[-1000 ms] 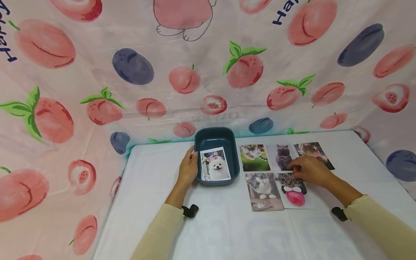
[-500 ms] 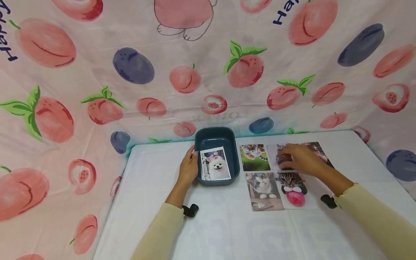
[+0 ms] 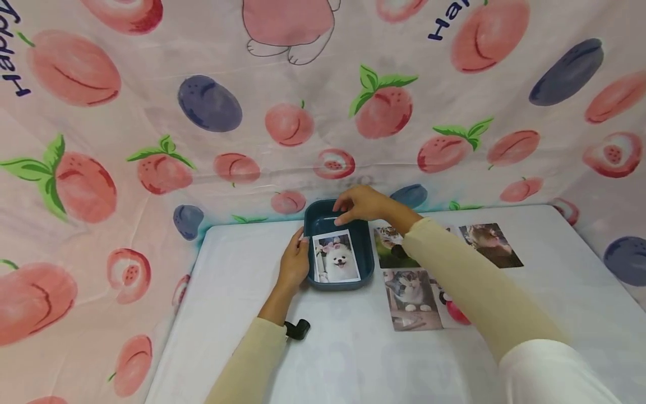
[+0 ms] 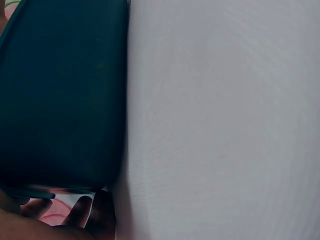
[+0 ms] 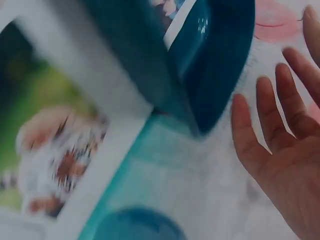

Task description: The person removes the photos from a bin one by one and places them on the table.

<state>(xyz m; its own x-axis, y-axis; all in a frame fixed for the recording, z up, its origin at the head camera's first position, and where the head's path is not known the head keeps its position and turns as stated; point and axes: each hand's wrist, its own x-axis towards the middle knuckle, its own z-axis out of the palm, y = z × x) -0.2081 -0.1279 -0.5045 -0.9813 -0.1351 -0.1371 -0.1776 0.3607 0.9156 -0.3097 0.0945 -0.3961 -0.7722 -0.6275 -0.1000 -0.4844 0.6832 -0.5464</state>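
Change: half a second ago the right hand (image 3: 360,205) was over the loose cards; now it hangs at 12 to 1 o'clock of the tray (image 3: 340,287), over the far end.
Reading: work seems to have passed from cards to tray, judged by hand position; no card seen in the fingers.
Right hand: fingers loose and spread, nothing held.
Left hand (image 3: 292,259): tray's 9 o'clock side, gripping the wall; unmoved.
Tray contents: white dog photo (image 3: 337,257), flat, toward 6 o'clock, unshifted.
Loose cards: tiger card (image 3: 386,248) at 3 o'clock, just beside tray; brown-animal card (image 3: 494,245) further that way; grey-and-white kitten card (image 3: 413,300) and pink-ball card (image 3: 451,310) at 4 o'clock. Right sleeve (image 3: 479,292) covers parts of the layout.
Surface: white-covered table (image 3: 242,280).
Room: pink fruit-print cloth (image 3: 227,50) hung behind.
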